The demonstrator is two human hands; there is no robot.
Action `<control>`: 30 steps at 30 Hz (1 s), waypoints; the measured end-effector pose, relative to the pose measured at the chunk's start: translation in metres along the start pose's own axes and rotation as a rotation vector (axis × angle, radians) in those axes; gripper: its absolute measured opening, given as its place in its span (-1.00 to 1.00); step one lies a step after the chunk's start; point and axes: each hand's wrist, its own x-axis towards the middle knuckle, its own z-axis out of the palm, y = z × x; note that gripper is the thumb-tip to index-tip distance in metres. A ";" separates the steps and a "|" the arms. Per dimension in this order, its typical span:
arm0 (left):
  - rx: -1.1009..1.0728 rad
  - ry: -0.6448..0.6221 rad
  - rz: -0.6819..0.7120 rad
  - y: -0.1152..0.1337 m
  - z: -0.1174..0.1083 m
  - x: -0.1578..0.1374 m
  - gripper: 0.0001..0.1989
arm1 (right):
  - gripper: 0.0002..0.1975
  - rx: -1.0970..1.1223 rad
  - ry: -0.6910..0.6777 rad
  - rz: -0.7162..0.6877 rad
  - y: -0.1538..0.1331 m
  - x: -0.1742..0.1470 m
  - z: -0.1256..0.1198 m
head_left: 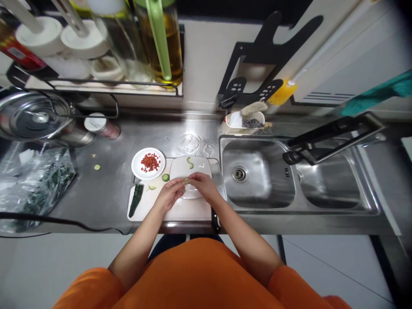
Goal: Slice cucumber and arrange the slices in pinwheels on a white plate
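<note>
My left hand [169, 194] and my right hand [202, 185] meet above the near part of a white squarish plate [177, 167]. Pinched between the fingertips of both is a small pale-green cucumber slice [186, 181]. Curved cucumber slices [190, 162] lie on the far part of the plate. Under the plate is a white cutting board [189, 212]. On its left side are a dark-green cucumber piece [136, 200], thin cucumber slices [152, 187] and a short cucumber chunk [165, 177]. A round white plate [135, 168] holds small red pieces [150, 162].
A knife [215, 221] lies along the board's right edge, its black handle toward me. Further right is a double sink [257, 201] with a black faucet [322, 137]. Leftward are a stray cucumber slice [97, 167], a lidded jar [102, 125] and a plastic bag of greens [41, 184].
</note>
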 end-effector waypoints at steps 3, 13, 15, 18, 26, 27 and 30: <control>-0.088 -0.020 -0.095 0.000 0.002 0.001 -0.76 | -0.76 -0.100 -0.011 -0.074 -0.006 -0.002 -0.007; -0.137 -0.210 -0.269 -0.001 0.008 0.011 -0.90 | -0.87 -0.365 -0.189 -0.258 -0.026 -0.006 -0.021; -0.138 -0.222 -0.231 0.002 0.008 0.013 -0.82 | -0.89 -0.369 -0.181 -0.259 -0.027 -0.003 -0.023; -0.106 -0.182 -0.187 0.007 0.006 0.017 -0.75 | -0.88 -0.395 -0.161 -0.268 -0.029 0.003 -0.025; 0.169 0.074 0.078 0.017 0.009 0.043 -0.74 | -0.93 -0.565 -0.016 -0.228 -0.025 0.039 -0.034; 0.229 0.101 0.126 0.019 0.011 0.046 -0.75 | -0.94 -0.602 0.004 -0.228 -0.024 0.045 -0.035; 0.475 0.183 0.262 0.024 0.016 0.054 -0.79 | -0.93 -0.719 0.054 -0.238 -0.022 0.061 -0.036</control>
